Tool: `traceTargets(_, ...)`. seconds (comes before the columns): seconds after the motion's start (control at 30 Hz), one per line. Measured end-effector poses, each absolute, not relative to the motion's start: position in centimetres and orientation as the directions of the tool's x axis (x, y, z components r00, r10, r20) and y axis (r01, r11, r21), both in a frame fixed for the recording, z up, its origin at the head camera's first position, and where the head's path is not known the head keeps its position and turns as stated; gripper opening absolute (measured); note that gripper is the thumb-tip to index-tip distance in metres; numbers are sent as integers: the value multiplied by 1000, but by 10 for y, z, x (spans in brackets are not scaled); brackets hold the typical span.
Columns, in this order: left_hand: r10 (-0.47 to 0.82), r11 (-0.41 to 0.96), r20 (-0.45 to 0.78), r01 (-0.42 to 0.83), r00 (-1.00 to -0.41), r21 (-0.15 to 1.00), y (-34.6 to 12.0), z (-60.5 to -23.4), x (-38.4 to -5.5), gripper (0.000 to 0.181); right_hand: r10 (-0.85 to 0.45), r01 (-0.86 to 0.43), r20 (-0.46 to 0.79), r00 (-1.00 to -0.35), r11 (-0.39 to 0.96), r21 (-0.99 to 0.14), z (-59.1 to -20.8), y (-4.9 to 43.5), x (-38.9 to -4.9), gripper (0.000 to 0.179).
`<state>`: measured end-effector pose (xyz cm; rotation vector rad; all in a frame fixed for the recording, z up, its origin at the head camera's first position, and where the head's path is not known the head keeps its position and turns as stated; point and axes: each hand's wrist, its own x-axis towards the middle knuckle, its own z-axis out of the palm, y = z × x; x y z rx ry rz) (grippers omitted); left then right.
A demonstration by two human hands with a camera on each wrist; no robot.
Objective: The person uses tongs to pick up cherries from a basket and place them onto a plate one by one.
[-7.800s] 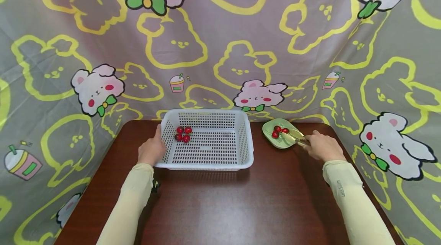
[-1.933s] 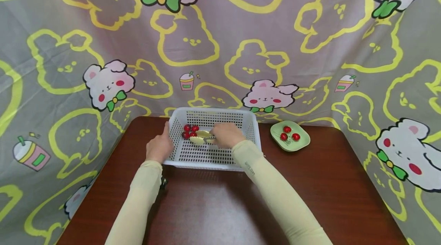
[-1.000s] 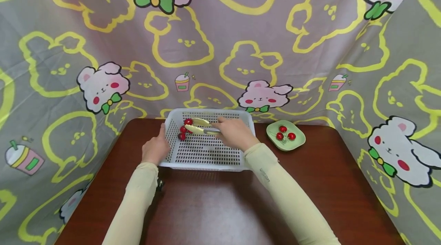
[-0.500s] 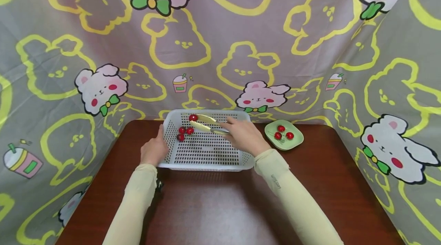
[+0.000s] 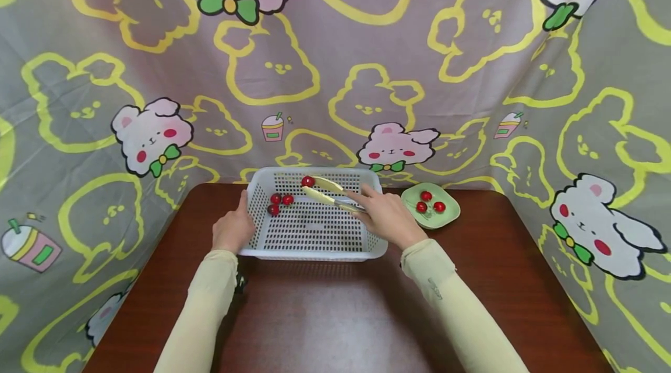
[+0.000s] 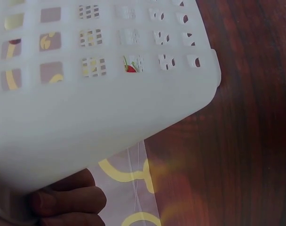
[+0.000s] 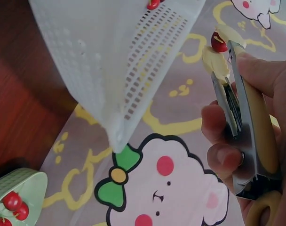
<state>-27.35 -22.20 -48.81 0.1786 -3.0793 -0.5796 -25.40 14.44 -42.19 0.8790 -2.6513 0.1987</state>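
Note:
My right hand (image 5: 390, 217) grips a pair of tongs (image 7: 251, 127) with pale yellow tips, raised over the basket's back right part. A red cherry (image 7: 219, 41) is pinched between the tips. The white perforated basket (image 5: 314, 254) has 3 more cherries (image 5: 288, 200) in its left part. My left hand (image 5: 233, 230) holds the basket's left rim, its curled fingers (image 6: 77, 200) showing beneath the rim in the left wrist view. Just right of the basket, a green plate (image 5: 445, 220) bears 3 cherries (image 5: 439, 207).
Basket and plate stand near the back edge of a dark brown wooden table (image 5: 325, 315). Behind and on both sides hangs a patterned curtain (image 5: 314, 99). The basket's wall (image 7: 67, 56) rises beside the tongs in the right wrist view.
The tongs went from the plate to the basket, took a cherry from the group there and lifted it. Since half a second ago they have moved right. My left hand stays on the basket.

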Motion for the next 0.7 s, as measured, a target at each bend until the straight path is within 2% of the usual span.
traceTargets(0.17,-109,928,-12,-106,-994,358,-222,-488,-274,75,-553,-608,373,-745,793,-37,-426,154,-253,50)
traceTargets(0.47,-105,928,-18,-104,-994,357,-223,-485,-273,75,-504,-564,339,-794,820,-101,-429,173,-246,53)
traceTargets(0.7,-91,929,-7,-87,-996,359,-222,-484,-272,75,-496,-550,342,-798,831,-77,-437,189,-242,52)
